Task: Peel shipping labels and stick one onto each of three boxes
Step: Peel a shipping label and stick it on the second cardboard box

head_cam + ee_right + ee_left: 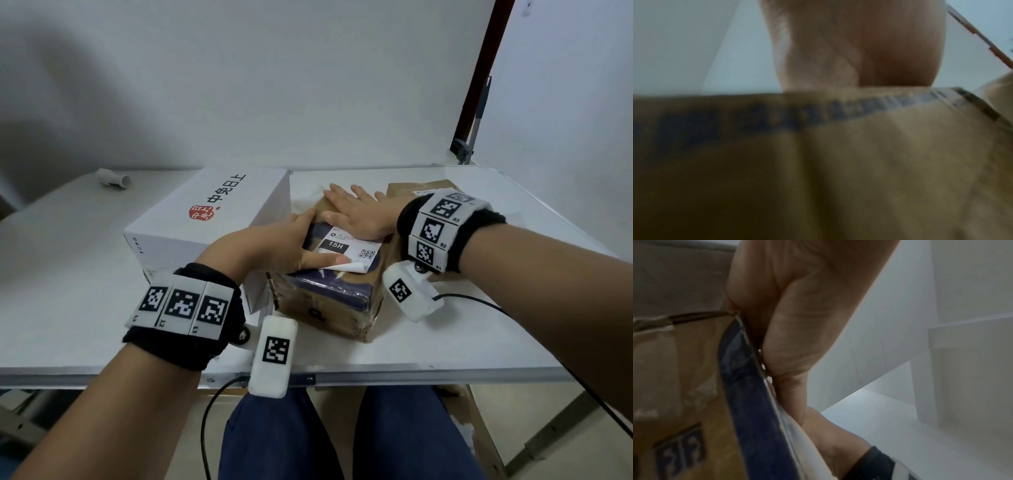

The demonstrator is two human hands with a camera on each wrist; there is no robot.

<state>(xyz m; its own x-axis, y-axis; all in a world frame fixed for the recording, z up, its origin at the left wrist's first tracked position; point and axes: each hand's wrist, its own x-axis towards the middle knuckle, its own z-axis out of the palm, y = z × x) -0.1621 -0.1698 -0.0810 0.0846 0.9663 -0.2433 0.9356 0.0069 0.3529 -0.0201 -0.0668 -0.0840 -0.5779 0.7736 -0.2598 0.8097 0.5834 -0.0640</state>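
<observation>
Hands point(356, 216) flat, fingers straight, on label point(346, 248) atop brown box point(329, 305) — print legible only overhead

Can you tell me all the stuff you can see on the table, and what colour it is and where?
table: 1, white, under everything.
white box: 1, white with a red stamp, left.
middle cardboard box: 1, brown with dark blue tape, centre.
far cardboard box: 1, brown, behind the right wrist.
shipping label: 1, white, on the middle cardboard box, near corner curled up.
small tube: 1, pale grey, far left.
left hand: on the label's left edge.
right hand: flat on the label and box top.
</observation>
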